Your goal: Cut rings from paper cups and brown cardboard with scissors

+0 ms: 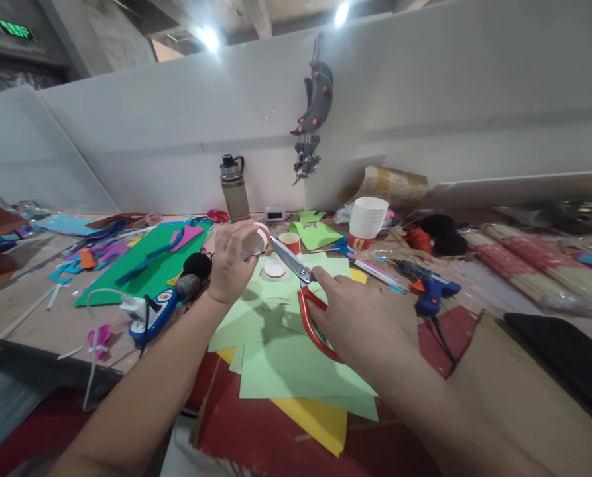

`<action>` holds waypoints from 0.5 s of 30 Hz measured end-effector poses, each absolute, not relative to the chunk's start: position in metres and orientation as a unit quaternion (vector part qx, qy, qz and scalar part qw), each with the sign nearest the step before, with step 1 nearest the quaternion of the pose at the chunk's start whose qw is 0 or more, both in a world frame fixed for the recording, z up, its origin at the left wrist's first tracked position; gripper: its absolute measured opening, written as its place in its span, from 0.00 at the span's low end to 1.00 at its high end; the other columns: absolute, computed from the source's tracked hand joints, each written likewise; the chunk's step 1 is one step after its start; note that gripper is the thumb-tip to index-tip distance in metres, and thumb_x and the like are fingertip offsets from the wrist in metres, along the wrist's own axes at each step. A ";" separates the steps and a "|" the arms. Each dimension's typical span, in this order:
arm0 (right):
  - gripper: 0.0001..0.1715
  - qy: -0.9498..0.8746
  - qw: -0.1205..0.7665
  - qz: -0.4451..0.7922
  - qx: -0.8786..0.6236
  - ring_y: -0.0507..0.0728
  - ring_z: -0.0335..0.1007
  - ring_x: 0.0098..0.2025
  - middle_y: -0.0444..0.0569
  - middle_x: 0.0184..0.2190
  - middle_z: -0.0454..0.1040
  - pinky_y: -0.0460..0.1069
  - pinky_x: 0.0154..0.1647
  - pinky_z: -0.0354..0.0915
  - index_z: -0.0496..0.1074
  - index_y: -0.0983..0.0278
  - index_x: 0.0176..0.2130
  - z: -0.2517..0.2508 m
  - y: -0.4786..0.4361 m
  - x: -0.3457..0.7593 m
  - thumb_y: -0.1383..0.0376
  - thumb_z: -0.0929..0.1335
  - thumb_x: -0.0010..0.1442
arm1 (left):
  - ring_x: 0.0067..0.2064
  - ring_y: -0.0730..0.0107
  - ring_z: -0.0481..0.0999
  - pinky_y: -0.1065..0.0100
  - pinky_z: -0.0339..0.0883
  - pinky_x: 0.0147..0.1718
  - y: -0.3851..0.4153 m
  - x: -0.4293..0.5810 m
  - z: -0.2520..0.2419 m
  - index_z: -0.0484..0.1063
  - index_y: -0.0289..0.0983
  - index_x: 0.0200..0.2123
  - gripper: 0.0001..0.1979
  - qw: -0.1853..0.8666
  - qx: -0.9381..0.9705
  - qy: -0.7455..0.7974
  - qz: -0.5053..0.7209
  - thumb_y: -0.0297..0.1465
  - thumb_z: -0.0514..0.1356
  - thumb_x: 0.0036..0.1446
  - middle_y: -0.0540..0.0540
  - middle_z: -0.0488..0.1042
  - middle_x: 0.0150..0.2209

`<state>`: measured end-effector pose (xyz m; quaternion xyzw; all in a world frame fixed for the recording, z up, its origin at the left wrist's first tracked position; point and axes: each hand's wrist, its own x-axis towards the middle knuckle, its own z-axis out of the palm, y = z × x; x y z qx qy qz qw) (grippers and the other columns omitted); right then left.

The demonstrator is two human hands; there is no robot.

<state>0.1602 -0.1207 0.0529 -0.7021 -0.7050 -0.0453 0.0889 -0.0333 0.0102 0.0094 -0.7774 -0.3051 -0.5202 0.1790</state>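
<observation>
Cluttered tabletop [32, 324]: left grip [230, 264] curled around a paper cup [254, 245], right grip [358, 318] wrapped on red-handled scissors [303, 273]; glue gun [431, 290] and cup stack [368, 220] nearby.

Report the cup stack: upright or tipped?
Upright: the cup stack stands with rims up, the lowest cup showing its red side beneath them.

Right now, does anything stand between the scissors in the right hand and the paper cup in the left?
Nothing visible does. The scissors in the right hand point at the paper cup in the left hand; whether the tips touch it, I cannot tell.
</observation>
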 end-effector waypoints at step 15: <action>0.19 -0.701 0.089 -0.023 -0.707 0.62 0.76 0.36 0.52 0.33 0.78 0.50 0.31 0.62 0.71 0.57 0.51 0.053 -0.122 0.160 0.57 0.63 0.62 | 0.56 0.59 0.69 0.55 0.65 0.55 0.009 -0.033 0.009 0.64 0.43 0.54 0.30 0.182 -0.784 -0.309 -0.507 0.16 0.60 0.48 0.43 0.72 0.53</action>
